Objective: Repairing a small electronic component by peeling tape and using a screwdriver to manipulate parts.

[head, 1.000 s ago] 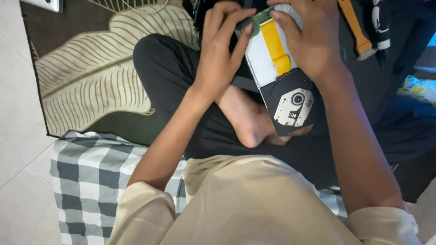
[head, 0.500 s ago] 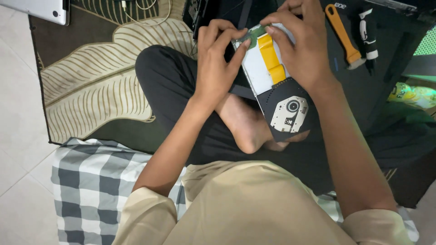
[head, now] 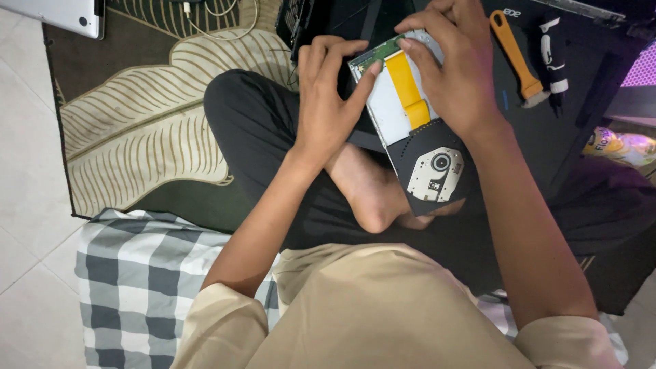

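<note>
While the person sits cross-legged on the patterned rug point(head: 137, 137), which fills the upper left of the frame, a grey checked cloth point(head: 130, 280) lies in the lower left. A black laptop base point(head: 547, 130) spreads across the upper right, and a silver laptop point(head: 58, 15) pokes in at the top left corner. Held over the lap, just above centre, is the optical drive point(head: 417, 137), its tray side facing up with an orange ribbon cable point(head: 410, 89) running across the pale plate toward a small green circuit board point(head: 374, 56) at the far end.

I judge the step in hand to be working that far end of the drive loose or seating it. The left hand point(head: 328, 109) presses fingertips against the drive's left edge near the board; its grip is partly spread, thumb pushing. The right hand point(head: 454, 75) lies over the top, its grip pinching the far corner. The next move, as I read it, calls for steady, light pressure so the ribbon is not creased.

An orange-handled pry tool point(head: 516, 55) rests on the laptop base, upper right.

Against half a second ago, the hands sit much the same; the view has shifted a little downward and the left thumb has moved closer to the board.
</note>
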